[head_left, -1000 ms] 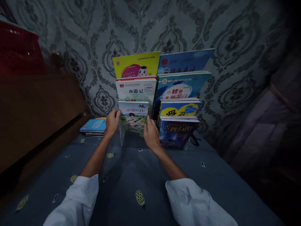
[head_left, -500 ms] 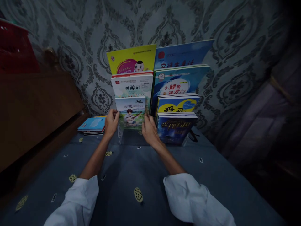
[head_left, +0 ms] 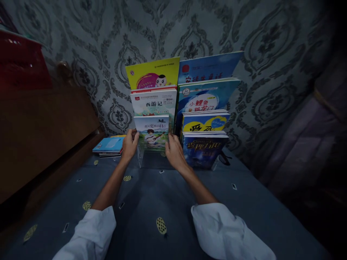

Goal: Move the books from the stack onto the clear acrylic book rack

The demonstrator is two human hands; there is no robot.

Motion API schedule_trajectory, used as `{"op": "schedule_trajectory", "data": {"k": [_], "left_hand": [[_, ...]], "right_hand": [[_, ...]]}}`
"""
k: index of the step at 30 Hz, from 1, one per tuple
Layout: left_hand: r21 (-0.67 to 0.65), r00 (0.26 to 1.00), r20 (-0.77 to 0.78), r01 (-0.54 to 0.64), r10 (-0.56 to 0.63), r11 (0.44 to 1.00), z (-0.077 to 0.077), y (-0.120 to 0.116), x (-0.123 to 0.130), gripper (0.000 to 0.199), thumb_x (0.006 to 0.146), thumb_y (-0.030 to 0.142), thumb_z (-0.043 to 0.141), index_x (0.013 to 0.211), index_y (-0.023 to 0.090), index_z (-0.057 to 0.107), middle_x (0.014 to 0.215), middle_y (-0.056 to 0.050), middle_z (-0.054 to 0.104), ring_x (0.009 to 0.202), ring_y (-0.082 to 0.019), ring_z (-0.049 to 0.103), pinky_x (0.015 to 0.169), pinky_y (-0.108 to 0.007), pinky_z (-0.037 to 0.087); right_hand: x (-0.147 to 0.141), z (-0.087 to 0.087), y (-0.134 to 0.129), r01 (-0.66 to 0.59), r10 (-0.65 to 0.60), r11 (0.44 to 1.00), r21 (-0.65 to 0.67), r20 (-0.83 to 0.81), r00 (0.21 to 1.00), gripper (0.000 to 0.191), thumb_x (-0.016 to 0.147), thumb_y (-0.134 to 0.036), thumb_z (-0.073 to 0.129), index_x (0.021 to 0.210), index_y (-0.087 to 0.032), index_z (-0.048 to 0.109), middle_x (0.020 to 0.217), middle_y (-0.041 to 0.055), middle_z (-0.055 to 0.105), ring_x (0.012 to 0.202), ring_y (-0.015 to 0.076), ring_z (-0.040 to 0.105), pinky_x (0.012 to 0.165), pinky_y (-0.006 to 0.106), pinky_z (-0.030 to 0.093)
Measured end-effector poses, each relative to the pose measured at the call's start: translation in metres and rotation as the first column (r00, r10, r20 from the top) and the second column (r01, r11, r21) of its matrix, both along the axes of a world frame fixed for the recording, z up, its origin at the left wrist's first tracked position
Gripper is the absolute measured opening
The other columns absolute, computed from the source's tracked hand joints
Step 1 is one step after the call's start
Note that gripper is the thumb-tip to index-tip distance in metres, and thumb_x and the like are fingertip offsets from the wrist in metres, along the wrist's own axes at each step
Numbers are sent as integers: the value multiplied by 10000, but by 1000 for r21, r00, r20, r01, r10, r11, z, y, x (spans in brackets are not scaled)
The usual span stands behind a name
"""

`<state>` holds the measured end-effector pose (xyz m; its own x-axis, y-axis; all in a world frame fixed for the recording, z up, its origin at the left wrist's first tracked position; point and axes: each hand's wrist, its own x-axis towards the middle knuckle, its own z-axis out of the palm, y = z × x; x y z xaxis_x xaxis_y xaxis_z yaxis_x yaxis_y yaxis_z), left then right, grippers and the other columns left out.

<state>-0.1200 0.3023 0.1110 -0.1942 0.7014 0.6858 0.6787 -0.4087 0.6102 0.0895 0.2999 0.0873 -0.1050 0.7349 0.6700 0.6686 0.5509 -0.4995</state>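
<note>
Between my two hands is a small book (head_left: 152,134) with a guitar player on its cover, upright at the front of a clear stand (head_left: 140,159). My left hand (head_left: 130,144) pinches its left edge, and the fingers of my right hand (head_left: 175,150) close on its right edge. Behind it stand a white book (head_left: 154,103) and a taller yellow book (head_left: 151,74). The right column holds a dark blue book (head_left: 203,153) in front, then a yellow and blue book (head_left: 206,122), a teal book (head_left: 208,97) and a tall blue book (head_left: 210,66).
A low pile of books (head_left: 108,145) lies left of the stand on the dark patterned cloth (head_left: 141,220). Brown wooden furniture (head_left: 48,133) and a red bag (head_left: 24,61) are at the left. Patterned wallpaper rises behind; pale fabric (head_left: 306,122) hangs at the right.
The view has shifted slightly, so the books and stand appear a little lower. Both hands keep hold of the small book's edges.
</note>
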Motion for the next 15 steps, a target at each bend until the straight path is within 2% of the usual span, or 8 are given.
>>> {"op": "schedule_trajectory", "data": {"k": [5,11,15], "left_hand": [[11,999,-36,39,-39,999,0,-7,0,243,953,281,495,1126,149,601,862,-37,651,759,-176,608,697,-257,441],[32,994,-102,31,-27,999,0,-20,-1,194,971,298,474,887,163,587,800,-22,606,759,-165,560,698,-249,397],[13,993,-106,44,-42,999,-2,-25,-2,211,979,314,464,837,180,545,777,-10,575,734,-160,543,675,-244,394]], "right_hand": [[5,2,-2,-46,46,999,24,0,999,456,921,-154,367,1358,-102,489,1218,194,579,1172,303,583,1038,470,487],[5,2,-8,-49,49,999,-1,10,999,482,907,-142,373,1370,-71,487,1177,198,590,1139,304,596,1020,455,499],[4,-3,-10,-36,36,999,-14,-1,999,511,918,-164,372,1409,-66,470,1203,206,600,1165,313,595,1054,482,479]]}}
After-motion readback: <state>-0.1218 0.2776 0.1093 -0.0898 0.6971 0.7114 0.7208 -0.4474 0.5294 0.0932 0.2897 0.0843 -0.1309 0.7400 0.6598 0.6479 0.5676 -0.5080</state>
